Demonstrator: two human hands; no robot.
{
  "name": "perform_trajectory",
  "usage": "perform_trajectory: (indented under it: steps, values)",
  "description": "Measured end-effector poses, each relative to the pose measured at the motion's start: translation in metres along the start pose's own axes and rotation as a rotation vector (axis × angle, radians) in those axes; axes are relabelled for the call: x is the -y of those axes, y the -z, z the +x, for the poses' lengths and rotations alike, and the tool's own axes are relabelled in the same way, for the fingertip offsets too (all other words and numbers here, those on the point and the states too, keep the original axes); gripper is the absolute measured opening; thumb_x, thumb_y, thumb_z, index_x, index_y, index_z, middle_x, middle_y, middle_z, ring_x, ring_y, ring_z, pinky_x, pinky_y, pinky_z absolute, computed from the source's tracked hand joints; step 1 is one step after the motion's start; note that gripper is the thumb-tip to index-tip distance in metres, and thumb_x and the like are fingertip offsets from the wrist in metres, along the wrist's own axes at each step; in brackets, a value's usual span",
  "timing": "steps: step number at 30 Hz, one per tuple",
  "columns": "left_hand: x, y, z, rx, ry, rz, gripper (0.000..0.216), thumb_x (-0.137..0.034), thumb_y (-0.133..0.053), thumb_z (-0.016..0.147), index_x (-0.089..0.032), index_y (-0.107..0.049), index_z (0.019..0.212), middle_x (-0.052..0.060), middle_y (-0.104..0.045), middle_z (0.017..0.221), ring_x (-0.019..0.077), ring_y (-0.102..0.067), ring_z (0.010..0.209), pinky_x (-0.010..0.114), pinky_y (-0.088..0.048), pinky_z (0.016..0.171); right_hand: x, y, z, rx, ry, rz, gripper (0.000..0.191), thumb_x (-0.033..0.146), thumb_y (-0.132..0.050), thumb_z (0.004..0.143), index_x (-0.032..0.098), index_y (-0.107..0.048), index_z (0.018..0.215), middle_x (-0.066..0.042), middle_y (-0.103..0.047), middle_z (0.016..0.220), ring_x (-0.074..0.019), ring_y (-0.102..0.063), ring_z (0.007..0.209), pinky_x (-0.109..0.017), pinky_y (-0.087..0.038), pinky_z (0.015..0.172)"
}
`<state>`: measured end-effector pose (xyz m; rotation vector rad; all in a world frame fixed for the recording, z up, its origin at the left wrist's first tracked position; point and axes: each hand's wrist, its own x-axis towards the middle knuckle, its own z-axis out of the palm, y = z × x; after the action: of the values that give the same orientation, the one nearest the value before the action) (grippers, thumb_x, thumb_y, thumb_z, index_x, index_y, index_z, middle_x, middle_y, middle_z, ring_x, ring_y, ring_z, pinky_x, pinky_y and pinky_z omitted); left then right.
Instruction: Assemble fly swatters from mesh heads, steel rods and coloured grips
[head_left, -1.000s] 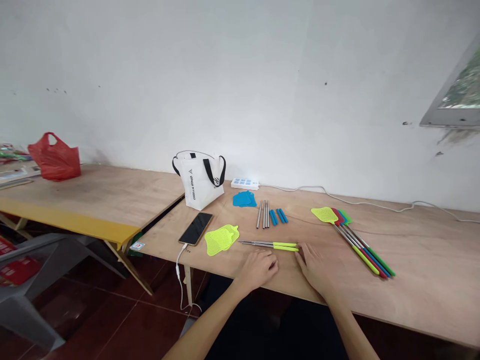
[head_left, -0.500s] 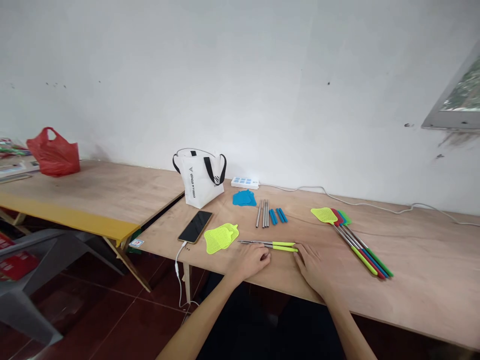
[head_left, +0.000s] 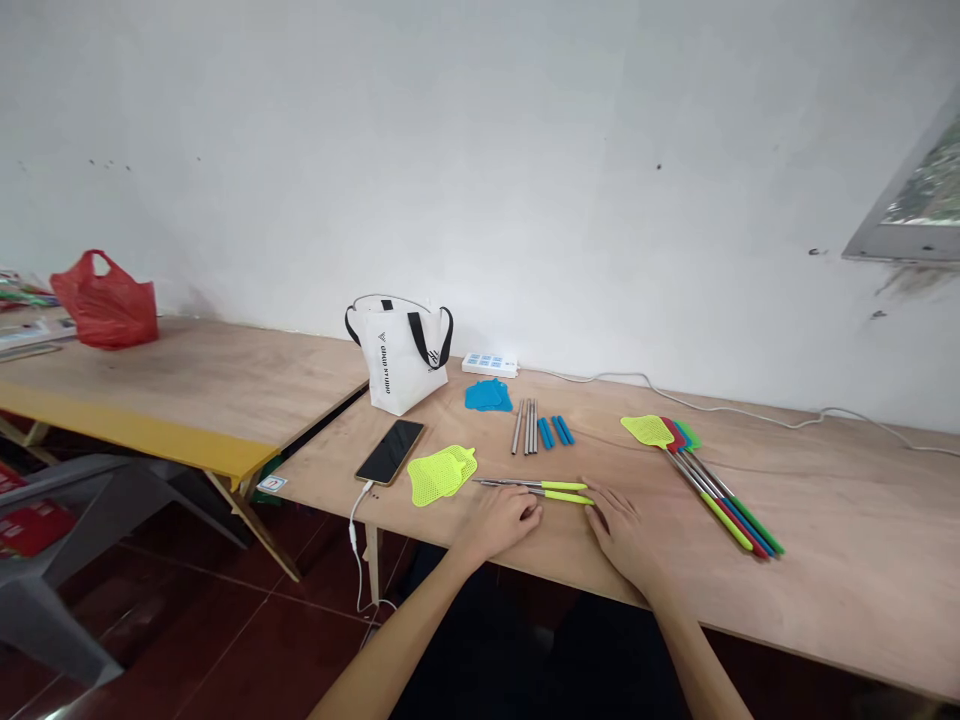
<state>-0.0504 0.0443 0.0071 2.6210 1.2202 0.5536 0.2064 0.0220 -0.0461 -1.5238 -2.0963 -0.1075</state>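
On the near edge of the light wooden table (head_left: 825, 600), the left hand (head_left: 501, 522) lies loosely curled, holding nothing. The right hand (head_left: 626, 535) lies flat and open, fingertips touching two thin metal rods with yellow-green grips (head_left: 555, 490). Left of them lie yellow-green mesh swatter heads (head_left: 441, 474).

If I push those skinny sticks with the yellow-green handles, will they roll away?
Probably a little: the two sticks look round and thin, and they lie flat on the smooth wooden table. They look like metal, so they are likely stiff, not floppy. Being so slim, they are probably light.
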Motion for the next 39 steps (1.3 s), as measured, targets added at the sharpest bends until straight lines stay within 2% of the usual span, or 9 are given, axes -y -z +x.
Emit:
perform_trajectory:
  steps: [9, 20, 29, 39]
  values:
    - [0.0012, 0.0, 0.0008, 0.014, 0.034, -0.002, 0.028, -0.03, -0.055, 0.099, -0.019, -0.061, 0.074, 0.003, -0.066, 0.084, 0.0181, -0.06, 0.08, 0.027, -0.035, 0.067, -0.0008, -0.0016, 0.0007, -0.023, -0.047, 0.028, 0.03, 0.035, -0.041, 0.101, 0.027, -0.066, 0.116, -0.006, -0.068, 0.128, -0.0243, -0.061, 0.119, -0.045, -0.047, 0.102]
    - [0.0033, -0.0022, 0.0005, -0.021, -0.005, 0.02, 0.029, -0.03, -0.054, 0.099, -0.019, -0.06, 0.073, 0.001, -0.065, 0.081, 0.017, -0.061, 0.079, 0.028, -0.032, 0.064, -0.0004, 0.0018, 0.0009, -0.046, -0.105, 0.038, 0.026, 0.039, -0.042, 0.1, 0.027, -0.064, 0.109, -0.006, -0.069, 0.118, -0.0257, -0.062, 0.112, -0.045, -0.047, 0.098]
    - [0.0021, 0.0, -0.0002, -0.003, 0.005, 0.017, 0.029, -0.03, -0.054, 0.099, -0.019, -0.06, 0.073, 0.001, -0.065, 0.082, 0.0173, -0.061, 0.08, 0.028, -0.034, 0.065, -0.0001, 0.0024, 0.001, -0.071, -0.124, 0.021, 0.023, 0.037, -0.043, 0.099, 0.027, -0.062, 0.107, -0.005, -0.07, 0.112, -0.0257, -0.063, 0.108, -0.044, -0.047, 0.095]
    - [0.0073, -0.0084, 0.0007, -0.02, -0.011, 0.009, 0.03, -0.031, -0.053, 0.1, -0.019, -0.058, 0.073, 0.001, -0.065, 0.084, 0.0175, -0.061, 0.083, 0.027, -0.037, 0.07, 0.0027, 0.0041, 0.0005, -0.081, -0.141, -0.008, 0.021, 0.036, -0.043, 0.099, 0.026, -0.059, 0.107, -0.006, -0.069, 0.111, -0.0265, -0.062, 0.107, -0.043, -0.047, 0.093]
